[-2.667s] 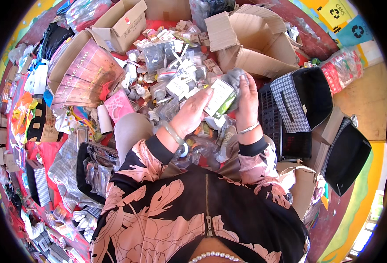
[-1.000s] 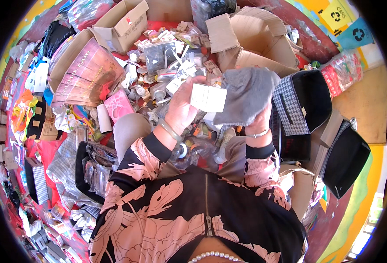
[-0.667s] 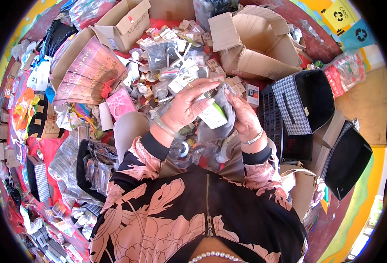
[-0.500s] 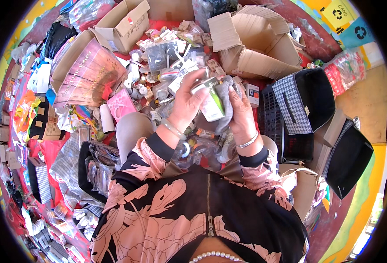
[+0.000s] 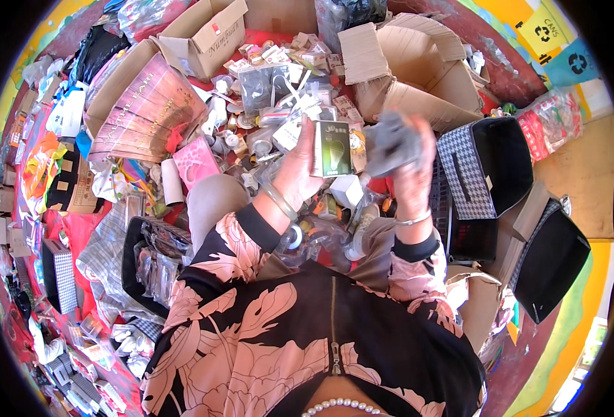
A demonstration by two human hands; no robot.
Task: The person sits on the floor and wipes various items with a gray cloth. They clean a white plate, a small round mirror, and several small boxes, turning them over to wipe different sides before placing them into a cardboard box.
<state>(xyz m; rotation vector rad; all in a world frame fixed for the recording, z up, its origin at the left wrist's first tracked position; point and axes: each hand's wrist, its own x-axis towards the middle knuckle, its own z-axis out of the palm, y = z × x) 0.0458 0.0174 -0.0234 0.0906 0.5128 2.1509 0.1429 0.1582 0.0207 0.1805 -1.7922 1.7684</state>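
Note:
A small green and white light bulb box (image 5: 335,149) stands in my left hand (image 5: 296,174), gripped along its left side, with a bulb pictured on the face toward me. To its right, my right hand (image 5: 414,182) is closed on a grey cloth (image 5: 392,146), which is smeared by motion and held apart from the box. Just below the two hands lies a small white box (image 5: 347,190) on the heap of mixed small items (image 5: 262,142) in front of me. Clear plastic bags (image 5: 317,236) lie between my knees.
An opened cardboard box (image 5: 418,76) stands far right, with another cardboard box (image 5: 206,42) far left. A pink printed carton (image 5: 143,115) leans at left. Black-lined houndstooth bins (image 5: 484,163) and a black crate (image 5: 470,236) are on the right. A black bin (image 5: 136,267) with plastic packets sits left.
My right hand has pulled the grey cloth away from the bulb box, to the right. The box has turned so its green face shows, still in my left hand.

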